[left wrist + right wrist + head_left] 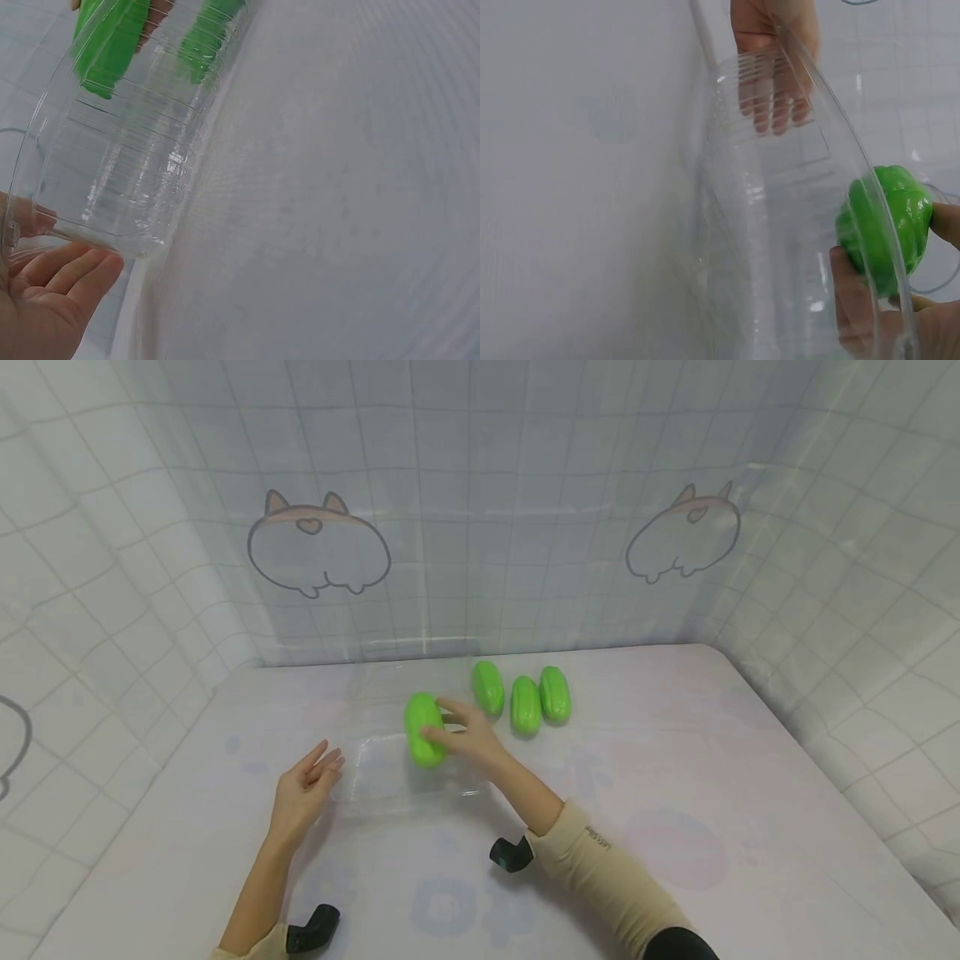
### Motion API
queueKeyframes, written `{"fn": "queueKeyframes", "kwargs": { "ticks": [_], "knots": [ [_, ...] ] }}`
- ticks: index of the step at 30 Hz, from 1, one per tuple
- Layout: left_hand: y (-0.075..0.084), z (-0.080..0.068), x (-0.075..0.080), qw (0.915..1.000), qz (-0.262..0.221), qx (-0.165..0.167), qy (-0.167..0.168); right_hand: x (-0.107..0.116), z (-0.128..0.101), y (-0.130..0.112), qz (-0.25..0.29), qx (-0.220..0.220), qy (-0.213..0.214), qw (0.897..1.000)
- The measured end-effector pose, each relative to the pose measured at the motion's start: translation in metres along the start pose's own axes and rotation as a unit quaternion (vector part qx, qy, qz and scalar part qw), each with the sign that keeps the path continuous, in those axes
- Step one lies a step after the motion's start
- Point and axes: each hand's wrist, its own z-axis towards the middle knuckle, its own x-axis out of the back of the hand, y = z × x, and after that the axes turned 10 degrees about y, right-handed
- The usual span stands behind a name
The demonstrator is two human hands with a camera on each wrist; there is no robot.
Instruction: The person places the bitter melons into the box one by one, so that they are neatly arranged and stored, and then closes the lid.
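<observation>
From the head view we see our right hand [468, 737] curled round a green cucumber [422, 729], thumb and fingers wrapping its right side, holding it above the clear plastic tray [375, 781] that lies on the table [675, 793]. Three more green cucumbers [522, 697] lie in a row just beyond and to the right of that grip, apart from it. Our left hand [303, 792] is open, fingers straight, its tips at the tray's left edge; it holds nothing.

In the left wrist view the relaxed fingers [71, 274] of our left hand lie against the near rim of the clear tray [127, 180]. Beyond the tray's far wall the gripped cucumber [109, 45] shows green through the plastic, with a bit of the other hand beside it.

In the right wrist view our right fingers [851, 300] and thumb pinch the cucumber [885, 225], seen through the tray's curved wall [780, 225]. Across the tray from the grip, the left hand's fingers [772, 90] show through the plastic, straight and touching the rim.
</observation>
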Motion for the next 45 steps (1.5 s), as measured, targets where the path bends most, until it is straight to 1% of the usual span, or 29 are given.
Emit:
{"fn": "queueKeyframes", "kwargs": {
  "ticks": [7, 13, 16, 20, 24, 28, 33, 38, 42, 45],
  "knots": [
    [0.001, 0.001, 0.0, 1.0, -0.002, -0.002, 0.003, -0.018, 0.001, 0.0, -0.015, -0.009, 0.009, 1.0],
    [0.001, 0.001, 0.0, 0.9999, -0.011, -0.004, 0.005, -0.038, 0.004, 0.002, -0.039, -0.008, 0.018, 0.999],
    [0.001, 0.001, 0.0, 0.9999, -0.016, -0.002, 0.004, -0.049, 0.005, 0.003, -0.052, -0.016, 0.021, 0.998],
    [0.002, 0.001, 0.0, 1.0, -0.009, -0.001, 0.005, -0.061, 0.007, 0.003, -0.064, -0.023, 0.029, 0.997],
    [0.001, 0.002, 0.0, 1.0, 0.0, 0.0, 0.003, -0.071, 0.009, 0.002, -0.064, -0.029, 0.038, 0.997],
    [0.001, 0.002, -0.001, 1.0, 0.0, 0.002, 0.003, -0.078, 0.009, 0.001, -0.074, -0.048, 0.044, 0.995],
    [0.001, 0.003, -0.001, 1.0, -0.005, 0.001, 0.004, -0.083, 0.01, 0.002, -0.102, -0.066, 0.041, 0.992],
    [0.003, 0.002, 0.0, 0.9999, -0.006, 0.009, 0.0, -0.087, 0.011, 0.003, -0.147, -0.072, 0.027, 0.986],
    [0.003, 0.002, 0.001, 0.9999, -0.008, 0.01, -0.003, -0.092, 0.011, 0.002, -0.189, -0.071, 0.005, 0.979],
    [0.003, 0.003, 0.001, 0.9998, -0.016, 0.006, -0.004, -0.096, 0.012, 0.001, -0.225, -0.064, -0.009, 0.972]
  ]
}}
